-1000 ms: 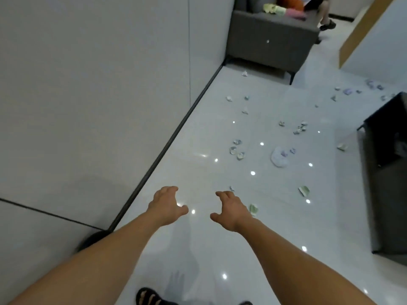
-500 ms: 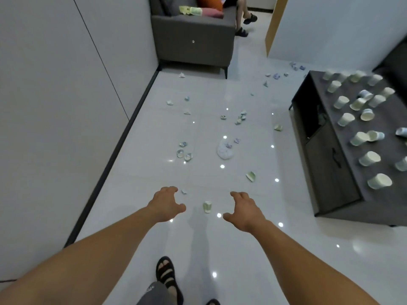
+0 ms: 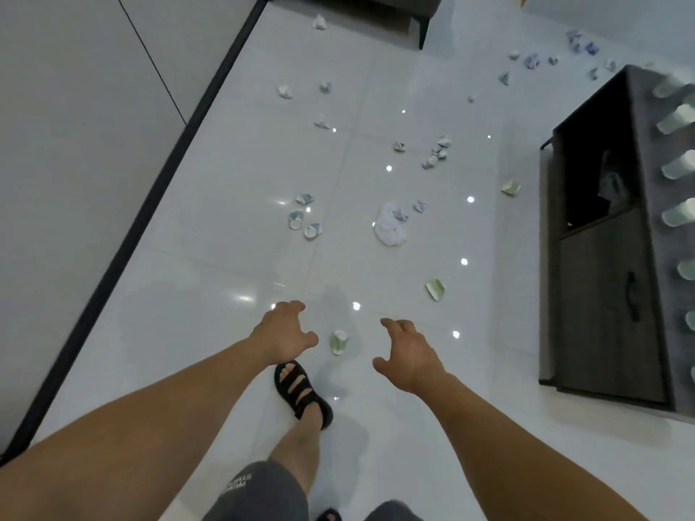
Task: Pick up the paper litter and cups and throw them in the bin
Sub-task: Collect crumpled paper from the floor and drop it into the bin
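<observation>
A pale wall (image 3: 75, 144) fills the left, meeting the glossy white tiled floor (image 3: 225, 257) along a dark skirting strip (image 3: 150, 193). Out on the tiles, three crushed paper cups (image 3: 304, 220) lie close together. Nearer, the left hand (image 3: 282, 332) hangs above the floor with its fingers spread, loosely bent and holding nothing. Just below it a foot in a black sandal (image 3: 301, 392) stands on the tiles. A small green-and-white paper cup (image 3: 338, 342) lies on its side on the floor between the two hands, touching neither. Farther off sits a white crumpled wad (image 3: 391, 229), perhaps tissue or thin plastic. The right hand (image 3: 408, 355) is likewise spread and empty. Beyond it lies a flattened green cup (image 3: 435, 289). At the right stands a dark cabinet (image 3: 609, 302), and on its worktop (image 3: 667, 244) is a row of pale paper cups (image 3: 677, 216), blurred at the frame's edge.
</observation>
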Demonstrator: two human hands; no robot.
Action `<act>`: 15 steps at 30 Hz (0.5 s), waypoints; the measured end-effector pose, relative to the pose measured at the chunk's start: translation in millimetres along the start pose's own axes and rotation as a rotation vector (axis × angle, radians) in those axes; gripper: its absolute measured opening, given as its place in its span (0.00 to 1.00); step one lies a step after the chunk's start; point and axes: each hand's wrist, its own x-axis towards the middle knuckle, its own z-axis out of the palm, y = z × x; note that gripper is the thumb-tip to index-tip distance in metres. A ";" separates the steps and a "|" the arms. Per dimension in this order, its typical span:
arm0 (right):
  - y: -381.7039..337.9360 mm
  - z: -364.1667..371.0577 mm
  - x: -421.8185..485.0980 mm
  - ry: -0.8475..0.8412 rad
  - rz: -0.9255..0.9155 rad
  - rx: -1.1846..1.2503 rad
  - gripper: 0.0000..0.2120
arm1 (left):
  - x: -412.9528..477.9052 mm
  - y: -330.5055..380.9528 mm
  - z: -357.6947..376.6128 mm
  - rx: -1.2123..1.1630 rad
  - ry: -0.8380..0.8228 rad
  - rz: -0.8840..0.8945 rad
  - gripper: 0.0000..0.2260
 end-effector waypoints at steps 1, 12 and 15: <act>-0.5 3.7 22.8 -0.012 -0.009 -0.006 0.36 | 21.1 -2.0 1.8 -0.009 -0.014 -0.006 0.34; 49.9 130.6 272.0 -0.200 -0.132 -0.178 0.36 | 238.6 -79.3 120.4 -0.084 -0.128 -0.128 0.34; 75.3 181.8 326.0 -0.235 -0.199 -0.262 0.37 | 281.6 -106.8 166.3 -0.125 -0.125 -0.185 0.33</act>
